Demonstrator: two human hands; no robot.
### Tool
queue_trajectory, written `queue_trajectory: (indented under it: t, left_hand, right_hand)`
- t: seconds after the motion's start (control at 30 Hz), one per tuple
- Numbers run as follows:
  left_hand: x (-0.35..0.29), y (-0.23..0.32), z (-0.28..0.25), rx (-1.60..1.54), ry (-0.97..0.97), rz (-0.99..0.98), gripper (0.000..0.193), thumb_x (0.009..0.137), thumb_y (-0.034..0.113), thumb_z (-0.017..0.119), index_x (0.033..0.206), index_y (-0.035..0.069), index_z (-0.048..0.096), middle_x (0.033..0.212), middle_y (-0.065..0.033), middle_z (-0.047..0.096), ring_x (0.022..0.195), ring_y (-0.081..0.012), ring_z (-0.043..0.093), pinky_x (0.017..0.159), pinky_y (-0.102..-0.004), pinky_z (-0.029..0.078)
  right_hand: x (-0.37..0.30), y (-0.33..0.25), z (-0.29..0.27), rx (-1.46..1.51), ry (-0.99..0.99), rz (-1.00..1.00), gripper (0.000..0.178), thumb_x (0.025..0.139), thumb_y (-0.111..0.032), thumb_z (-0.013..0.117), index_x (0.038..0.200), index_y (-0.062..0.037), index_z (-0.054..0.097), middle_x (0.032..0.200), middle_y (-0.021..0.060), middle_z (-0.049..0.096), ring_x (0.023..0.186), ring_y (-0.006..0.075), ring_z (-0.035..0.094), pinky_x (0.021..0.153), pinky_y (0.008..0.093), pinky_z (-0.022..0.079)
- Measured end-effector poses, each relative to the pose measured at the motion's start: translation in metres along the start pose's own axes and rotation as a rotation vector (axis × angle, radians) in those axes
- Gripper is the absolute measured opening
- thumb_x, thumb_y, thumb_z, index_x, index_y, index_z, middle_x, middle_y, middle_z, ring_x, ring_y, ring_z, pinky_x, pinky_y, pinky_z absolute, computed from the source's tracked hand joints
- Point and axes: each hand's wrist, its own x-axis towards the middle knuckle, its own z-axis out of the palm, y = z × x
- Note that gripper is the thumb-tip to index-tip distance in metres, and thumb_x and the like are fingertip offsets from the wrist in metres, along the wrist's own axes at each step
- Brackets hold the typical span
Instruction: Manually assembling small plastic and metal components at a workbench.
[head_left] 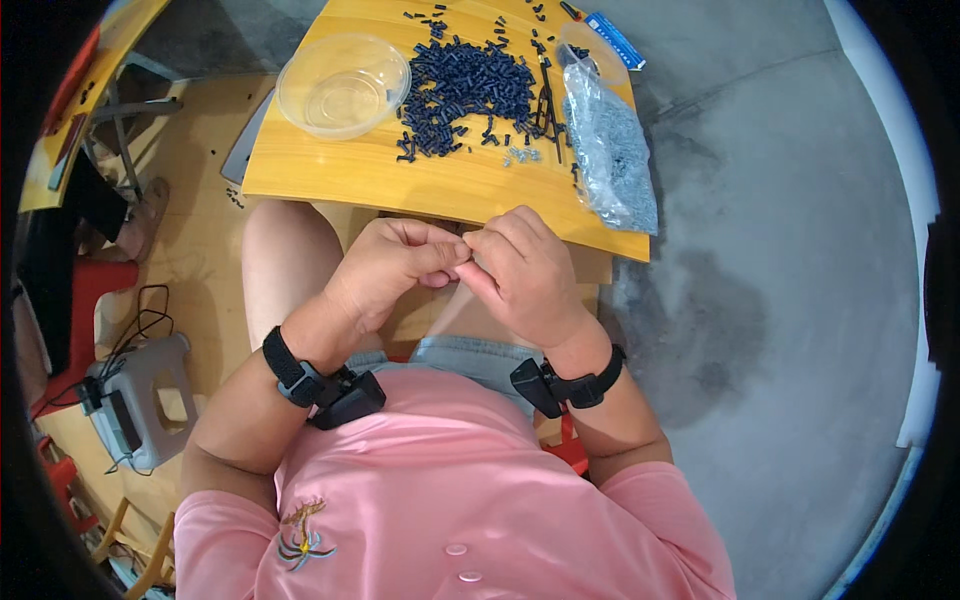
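My left hand (395, 262) and my right hand (530, 275) meet in front of the table's near edge, above my lap. The fingertips of both are pinched together around something small, mostly covered by the fingers; only a dark speck shows there, and its kind cannot be told. On the table, beyond the hands, lies a spread pile of small dark blue-black cylindrical pieces (470, 85). Nearer the edge sits a small cluster of silvery pieces (522, 156). To the right, a clear plastic bag (610, 150) holds many small silvery-grey pieces.
A clear round plastic bowl (300, 115) stands left of the pile on the yellow wooden table (320, 170). A thin dark tool (547, 105) lies between pile and bag, and a blue-and-white box (614, 40) behind. A grey case with cables (150, 400) and another person's foot (145, 220) are at left.
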Motion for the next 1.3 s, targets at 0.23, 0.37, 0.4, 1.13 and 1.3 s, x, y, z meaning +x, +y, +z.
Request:
queue_trajectory:
  t: [0.23, 0.37, 0.4, 1.13, 1.3]
  left_hand:
    - [0.004, -0.004, -0.006, 0.052, 0.021, 0.026, 0.013, 0.082, 0.017, 0.067, 0.087, 0.005, 0.068, 0.076, -0.0009, 0.065, 0.063, -0.0046, 0.056, 0.054, -0.0157, 0.04]
    - [0.009, -0.002, -0.011, 0.056, 0.046, 0.015, 0.014, 0.082, 0.017, 0.066, 0.087, 0.004, 0.068, 0.078, -0.001, 0.066, 0.064, -0.0044, 0.056, 0.055, -0.0157, 0.041]
    - [0.011, -0.003, -0.013, 0.052, 0.046, 0.03, 0.014, 0.083, 0.017, 0.066, 0.087, 0.004, 0.068, 0.079, -0.0012, 0.066, 0.065, -0.0046, 0.056, 0.057, -0.0159, 0.042]
    - [0.069, 0.01, -0.036, 0.096, 0.07, 0.116, 0.014, 0.088, 0.016, 0.06, 0.096, 0.005, 0.061, 0.088, -0.0028, 0.065, 0.071, -0.0076, 0.058, 0.063, -0.0218, 0.05]
    - [0.073, 0.017, -0.039, 0.134, 0.079, 0.061, 0.014, 0.088, 0.015, 0.06, 0.097, 0.004, 0.061, 0.088, -0.004, 0.064, 0.072, -0.0096, 0.059, 0.064, -0.0226, 0.051]
  right_hand:
    - [0.002, 0.005, 0.001, 0.143, -0.032, 0.107, 0.023, 0.068, -0.017, 0.07, 0.081, -0.0027, 0.058, 0.078, 0.0104, 0.052, 0.076, 0.0276, 0.051, 0.068, 0.0356, 0.044]
    - [0.0, 0.036, -0.002, 0.289, -0.049, 0.419, 0.027, 0.069, -0.02, 0.072, 0.084, 0.0009, 0.062, 0.081, 0.013, 0.059, 0.081, 0.0305, 0.055, 0.07, 0.0379, 0.045]
    - [-0.003, 0.053, 0.001, 0.222, -0.017, 0.397, 0.021, 0.071, -0.018, 0.069, 0.079, 0.0007, 0.063, 0.079, 0.0135, 0.06, 0.08, 0.0312, 0.057, 0.07, 0.0395, 0.046]
    - [0.028, 0.138, 0.032, -0.076, 0.016, 0.581, 0.007, 0.072, -0.008, 0.06, 0.067, -0.0029, 0.061, 0.072, 0.0132, 0.058, 0.075, 0.0326, 0.057, 0.065, 0.0416, 0.046]
    - [0.016, 0.14, 0.02, -0.02, 0.195, 0.598, 0.006, 0.072, -0.008, 0.061, 0.068, -0.0032, 0.062, 0.069, 0.0131, 0.059, 0.072, 0.0321, 0.056, 0.063, 0.0411, 0.046]
